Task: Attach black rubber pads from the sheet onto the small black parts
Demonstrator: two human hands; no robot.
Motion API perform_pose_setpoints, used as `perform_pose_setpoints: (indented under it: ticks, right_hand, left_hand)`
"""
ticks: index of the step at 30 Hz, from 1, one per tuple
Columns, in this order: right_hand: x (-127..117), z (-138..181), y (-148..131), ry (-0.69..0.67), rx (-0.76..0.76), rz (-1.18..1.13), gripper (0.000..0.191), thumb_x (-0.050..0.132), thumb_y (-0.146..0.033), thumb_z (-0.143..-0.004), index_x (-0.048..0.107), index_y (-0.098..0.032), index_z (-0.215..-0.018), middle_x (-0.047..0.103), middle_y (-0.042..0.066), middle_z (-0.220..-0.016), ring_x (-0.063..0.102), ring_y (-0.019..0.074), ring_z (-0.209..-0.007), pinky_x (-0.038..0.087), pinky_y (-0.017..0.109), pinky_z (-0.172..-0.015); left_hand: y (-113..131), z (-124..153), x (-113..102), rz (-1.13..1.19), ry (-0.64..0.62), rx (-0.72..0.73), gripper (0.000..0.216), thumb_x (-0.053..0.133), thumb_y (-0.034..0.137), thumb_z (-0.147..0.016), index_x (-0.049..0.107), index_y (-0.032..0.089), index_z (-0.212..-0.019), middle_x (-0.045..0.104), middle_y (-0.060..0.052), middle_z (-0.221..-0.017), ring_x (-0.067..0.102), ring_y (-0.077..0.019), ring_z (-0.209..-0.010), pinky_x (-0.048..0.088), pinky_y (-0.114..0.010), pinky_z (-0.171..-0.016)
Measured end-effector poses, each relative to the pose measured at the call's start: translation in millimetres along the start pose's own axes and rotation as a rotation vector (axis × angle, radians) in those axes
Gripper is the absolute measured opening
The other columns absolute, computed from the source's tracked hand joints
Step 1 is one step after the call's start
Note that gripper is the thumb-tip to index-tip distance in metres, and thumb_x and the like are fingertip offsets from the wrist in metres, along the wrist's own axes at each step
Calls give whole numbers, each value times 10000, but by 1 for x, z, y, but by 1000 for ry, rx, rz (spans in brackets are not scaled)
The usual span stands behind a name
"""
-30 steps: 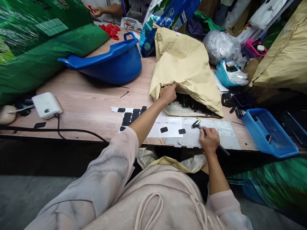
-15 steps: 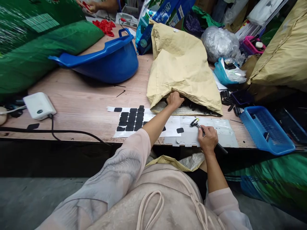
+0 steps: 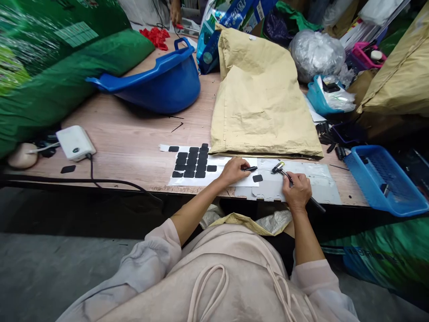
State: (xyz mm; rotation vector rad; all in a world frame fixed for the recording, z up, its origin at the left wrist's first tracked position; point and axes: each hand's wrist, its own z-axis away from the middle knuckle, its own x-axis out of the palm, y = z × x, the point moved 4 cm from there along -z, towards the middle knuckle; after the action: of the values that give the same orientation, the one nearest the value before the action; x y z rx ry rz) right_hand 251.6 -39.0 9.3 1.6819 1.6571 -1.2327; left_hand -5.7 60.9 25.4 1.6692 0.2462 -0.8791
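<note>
At the lower centre of the frame, two hands rest on the near edge of the wooden table. The left hand is curled, its fingertips pinching one small black stick that lies flat on the white backing sheet. The right hand is closed in a fist around the handle of one small hammer, whose head touches the sheet just right of the stick. One loose black pad lies between the two hands.

Left of the left hand, a block of black pads sits on the sheet. There are more than a dozen, packed too tightly to count exactly. At the left edge are one white adapter box, its cable and one stray pad. One blue basket stands at the right.

Farther back, one tan sack lies flat at centre, with a second sack at upper right. One blue basin sits at upper left centre, with red pieces behind it. Another person's hand shows at the top edge.
</note>
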Motion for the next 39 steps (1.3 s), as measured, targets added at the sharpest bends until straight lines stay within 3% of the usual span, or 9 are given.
perform_pose_setpoints:
  ticks: [4,10,17,23,30,35,39]
  right_hand:
    - [1,-1,5,5,-3,-24,285,568,-377,-960,791,-231,-1060,637,82,-941,500,226,-877,382,348,-797]
    - [-5,-4,2,-34,-34,-100,306,538,-386,-988,786,-221,-1055,657,79,-920,533,221,-863,430,353,-807]
    - [-19,3,-66,-117,-151,-427,346,481,-378,-1053,735,-207,-1214,714,87,-990,657,199,-919,529,327,-859]
    - [-26,5,-102,-87,-220,-450,335,492,-275,-1050,748,-224,-1261,684,54,-903,644,158,-841,510,265,-794]
    - [-20,13,-106,-128,-258,-233,371,479,-207,-1027,779,-288,-1231,659,34,-874,602,136,-774,425,231,-667]
    - [-25,12,-98,-45,-212,-238,393,456,-209,-1033,771,-282,-1256,663,47,-906,620,143,-811,451,240,-721]
    - [-21,14,-95,-87,-199,-233,375,474,-221,-1022,780,-284,-1229,655,45,-885,613,146,-800,438,243,-697]
  left_hand:
    - [-7,6,8,-20,67,65,134,792,220,-788,783,202,-920,709,-40,-893,629,-231,-928,505,-366,-880]
    - [-8,3,12,-27,52,65,128,807,271,-805,781,224,-921,697,-46,-896,608,-249,-947,492,-381,-887]
    - [-8,3,12,6,50,48,121,826,260,-781,797,230,-894,710,-40,-879,601,-234,-920,478,-360,-862]
    - [-10,2,13,13,38,56,137,838,234,-766,794,224,-895,721,-39,-911,601,-225,-937,467,-347,-865]
    - [-8,3,12,12,46,46,108,835,246,-769,784,220,-860,712,-37,-893,595,-231,-940,465,-353,-860]
    - [-8,4,12,31,50,48,101,829,230,-775,799,228,-872,728,-35,-895,606,-227,-945,475,-356,-879]
    - [-8,4,12,27,60,40,91,821,239,-778,804,236,-867,729,-37,-887,611,-228,-939,485,-356,-865]
